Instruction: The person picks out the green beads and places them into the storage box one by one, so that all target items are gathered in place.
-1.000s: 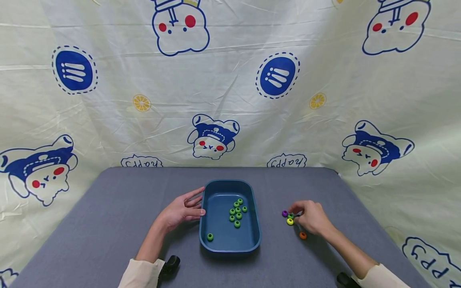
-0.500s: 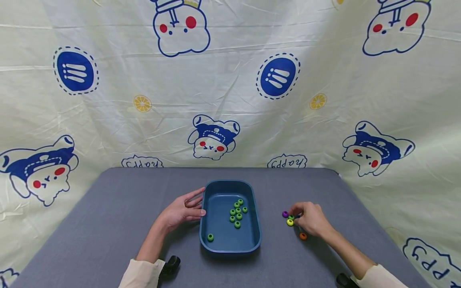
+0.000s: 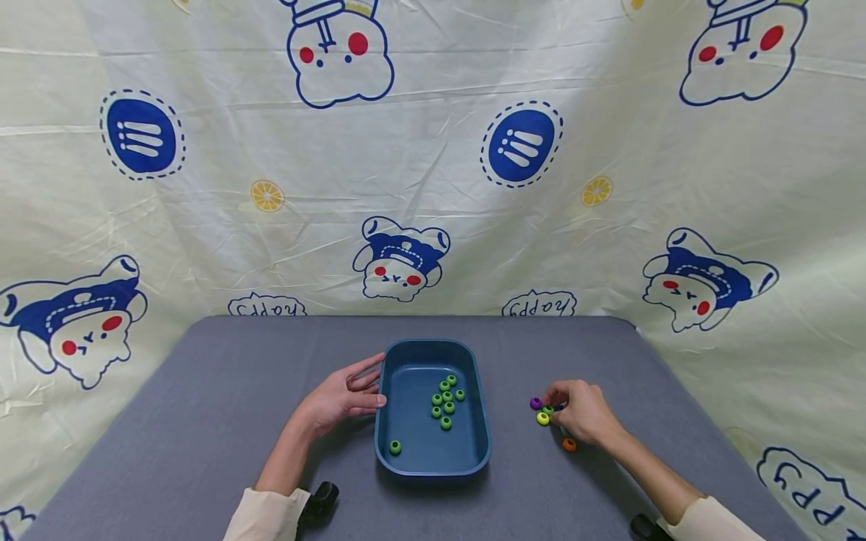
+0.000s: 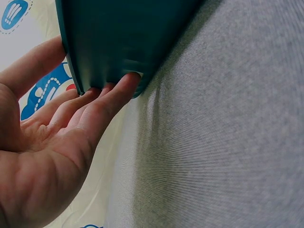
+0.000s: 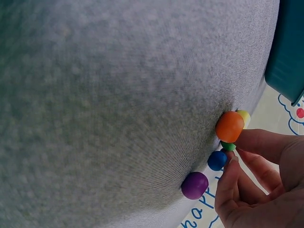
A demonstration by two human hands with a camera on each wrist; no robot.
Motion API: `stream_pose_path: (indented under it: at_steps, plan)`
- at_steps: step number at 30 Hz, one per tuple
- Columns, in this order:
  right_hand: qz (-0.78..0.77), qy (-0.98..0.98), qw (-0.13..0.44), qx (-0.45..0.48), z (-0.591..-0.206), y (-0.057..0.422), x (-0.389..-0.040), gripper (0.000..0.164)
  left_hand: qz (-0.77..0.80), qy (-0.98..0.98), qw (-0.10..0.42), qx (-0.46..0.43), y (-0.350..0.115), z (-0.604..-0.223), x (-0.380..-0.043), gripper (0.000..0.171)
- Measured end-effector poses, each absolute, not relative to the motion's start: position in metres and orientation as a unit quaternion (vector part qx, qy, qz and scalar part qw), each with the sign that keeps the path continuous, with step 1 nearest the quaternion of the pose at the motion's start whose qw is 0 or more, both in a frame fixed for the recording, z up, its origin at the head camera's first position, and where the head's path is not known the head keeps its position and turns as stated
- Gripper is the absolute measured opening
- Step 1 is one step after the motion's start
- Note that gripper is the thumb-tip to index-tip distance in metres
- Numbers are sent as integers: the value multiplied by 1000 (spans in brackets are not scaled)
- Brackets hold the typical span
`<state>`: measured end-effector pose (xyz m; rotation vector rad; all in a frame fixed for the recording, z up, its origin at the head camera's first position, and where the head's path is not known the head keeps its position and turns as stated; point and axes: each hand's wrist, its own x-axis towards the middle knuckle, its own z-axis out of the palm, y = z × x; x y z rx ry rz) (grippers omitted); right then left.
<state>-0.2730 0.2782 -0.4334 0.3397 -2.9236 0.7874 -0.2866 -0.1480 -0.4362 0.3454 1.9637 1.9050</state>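
A blue tray lies on the table with several green beads in it, one apart near its front left corner. My left hand touches the tray's left side with fairly straight fingers, thumb at the rim; the left wrist view shows the fingertips against the outer wall. To the right of the tray, my right hand pinches a green bead between thumb and fingertips, low at the table. Close around it are a yellow bead, a purple bead and an orange bead.
The right wrist view also shows a blue bead and a purple bead by the fingers, hidden by the hand in the head view. Grey cloth covers the table. A patterned curtain hangs behind it.
The yellow bead has shifted very slightly to the left beside my right fingertips. Both hands stay almost still, and the tray and its beads keep their places.
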Motion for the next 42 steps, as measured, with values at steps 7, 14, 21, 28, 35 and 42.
stream_pose_path:
  at_steps: [7, 14, 21, 28, 35, 42]
  plan:
    - [262, -958, 48, 106, -433, 277, -272, 19, 680, 698, 191, 120, -148, -436, -286, 79]
    - [264, -957, 49, 111, -433, 277, -272, 19, 681, 698, 189, 115, -147, -435, -286, 78]
    - [265, -957, 51, 107, -431, 278, -274, 16, 681, 698, 188, 114, -147, -435, -286, 78]
    - [259, -959, 42, 105, -431, 279, -274, 20, 682, 697, 188, 114, -147, -436, -287, 78]
    - [261, -958, 44, 109, -433, 278, -274, 21, 680, 699, 188, 115, -147, -436, -286, 79]
    - [257, -959, 46, 110, -433, 278, -275, 19, 681, 698, 188, 119, -147, -436, -286, 78]
